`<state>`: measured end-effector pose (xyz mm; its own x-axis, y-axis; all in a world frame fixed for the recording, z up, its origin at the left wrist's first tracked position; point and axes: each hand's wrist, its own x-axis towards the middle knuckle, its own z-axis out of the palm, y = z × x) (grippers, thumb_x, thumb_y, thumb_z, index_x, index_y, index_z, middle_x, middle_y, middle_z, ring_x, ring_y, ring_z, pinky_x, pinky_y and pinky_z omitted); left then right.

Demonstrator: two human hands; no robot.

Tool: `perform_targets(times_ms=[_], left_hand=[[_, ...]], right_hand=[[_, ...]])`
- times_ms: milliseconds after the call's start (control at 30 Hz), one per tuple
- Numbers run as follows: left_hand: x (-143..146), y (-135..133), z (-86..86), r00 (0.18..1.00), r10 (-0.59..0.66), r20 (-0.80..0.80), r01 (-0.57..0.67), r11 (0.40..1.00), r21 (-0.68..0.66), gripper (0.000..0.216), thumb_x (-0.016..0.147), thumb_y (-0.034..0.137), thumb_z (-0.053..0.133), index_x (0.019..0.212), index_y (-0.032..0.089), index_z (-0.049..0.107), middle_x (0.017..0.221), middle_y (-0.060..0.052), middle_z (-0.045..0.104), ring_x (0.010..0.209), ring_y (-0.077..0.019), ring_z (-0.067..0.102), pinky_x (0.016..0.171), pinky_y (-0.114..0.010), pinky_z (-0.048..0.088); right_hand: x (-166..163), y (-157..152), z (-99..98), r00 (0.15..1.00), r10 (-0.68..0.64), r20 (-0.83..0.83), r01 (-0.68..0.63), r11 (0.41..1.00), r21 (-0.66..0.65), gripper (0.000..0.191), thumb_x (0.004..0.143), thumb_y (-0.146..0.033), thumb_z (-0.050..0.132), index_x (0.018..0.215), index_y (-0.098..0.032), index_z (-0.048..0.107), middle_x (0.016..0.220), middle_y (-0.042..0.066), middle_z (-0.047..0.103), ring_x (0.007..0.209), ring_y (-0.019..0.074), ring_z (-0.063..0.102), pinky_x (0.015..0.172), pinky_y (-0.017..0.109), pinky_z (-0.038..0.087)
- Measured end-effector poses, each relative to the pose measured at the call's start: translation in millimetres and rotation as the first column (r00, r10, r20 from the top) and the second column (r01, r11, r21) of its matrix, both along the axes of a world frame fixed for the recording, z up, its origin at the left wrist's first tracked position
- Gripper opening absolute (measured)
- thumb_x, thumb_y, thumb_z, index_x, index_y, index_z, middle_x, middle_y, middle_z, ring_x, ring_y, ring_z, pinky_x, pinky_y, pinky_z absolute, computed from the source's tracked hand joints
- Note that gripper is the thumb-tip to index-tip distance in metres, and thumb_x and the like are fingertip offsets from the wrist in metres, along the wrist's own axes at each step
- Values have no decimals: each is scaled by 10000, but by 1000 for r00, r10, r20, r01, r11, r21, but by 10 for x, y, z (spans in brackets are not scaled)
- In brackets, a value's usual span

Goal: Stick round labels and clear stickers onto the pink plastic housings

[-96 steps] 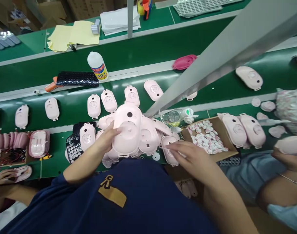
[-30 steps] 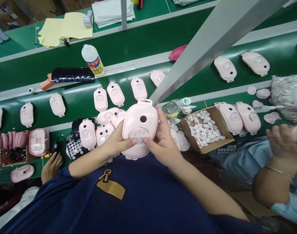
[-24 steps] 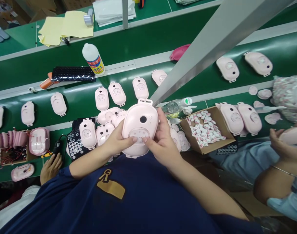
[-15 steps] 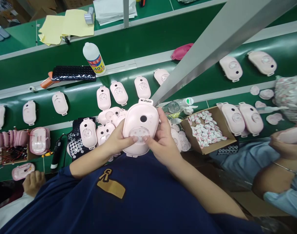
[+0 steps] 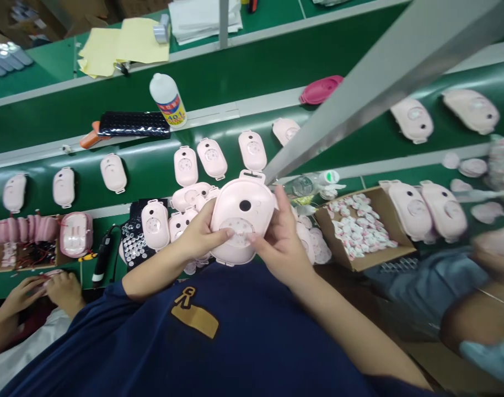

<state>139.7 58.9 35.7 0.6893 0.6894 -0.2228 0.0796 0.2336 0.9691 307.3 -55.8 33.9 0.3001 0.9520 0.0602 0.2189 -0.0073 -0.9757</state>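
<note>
Between my two hands I hold a pale pink oval plastic housing (image 5: 244,190) with a dark round hole and a clear patterned disc low on its face. My left hand (image 5: 200,236) grips its left side, thumb pressed on the disc's edge. From the right, my right hand (image 5: 283,242) wraps round it, thumb also at the disc; its fingers go partly behind. Several similar pink housings (image 5: 156,225) lie just beyond and left of my hands. Close to my right hand are loose pale pink flat pieces (image 5: 318,245).
A cardboard box (image 5: 370,259) of small white-and-pink figures stands right. On the ledge is a white bottle (image 5: 168,99). A slanted grey metal bar (image 5: 343,94) crosses the right side. Co-workers' hands (image 5: 64,292) show at both sides. More housings lie on the green belt (image 5: 144,160).
The view has shifted slightly, so most things sit further right. My hands still hold the pink housing in much the same place. At left, a co-worker's second hand has come into view.
</note>
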Motion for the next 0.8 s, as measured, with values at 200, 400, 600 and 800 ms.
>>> perform_targets(times_ms=[200,400,600,800], left_hand=[[-529,939,-351,774,632,38,-633,772,47,725,613,369,913,1233,221,568,1226,-94,692,1134,-285,663,987,-407,535],[-1027,2224,-941,496,818,-289,-827,547,128,332,911,317,700,1175,132,622,1133,-107,698,1000,-221,689,891,-397,578],[-1116,2565,-1367,444,663,-603,-716,667,206,380,964,352,633,1288,158,592,1277,-119,616,1085,-249,644,901,-456,574],[-1247,2800,-1488,298,604,-739,-586,727,358,378,955,350,647,1276,157,601,1279,-119,618,1107,-257,640,919,-463,565]], right_hand=[[366,-258,-20,978,-146,-149,144,989,-29,601,951,-312,597,1512,-371,390,1379,97,595,1076,218,685,866,353,595],[464,-684,-373,891,-392,-229,324,903,-283,407,860,-397,732,1247,-313,638,1205,66,693,985,193,697,833,300,583],[385,-991,-479,868,-475,-144,379,822,-425,464,815,-528,742,1204,-290,654,1197,95,711,999,220,712,850,330,602],[495,-1149,-581,847,-526,-75,414,741,-529,543,769,-594,739,1193,-262,662,1219,114,716,1041,274,720,785,317,624]])
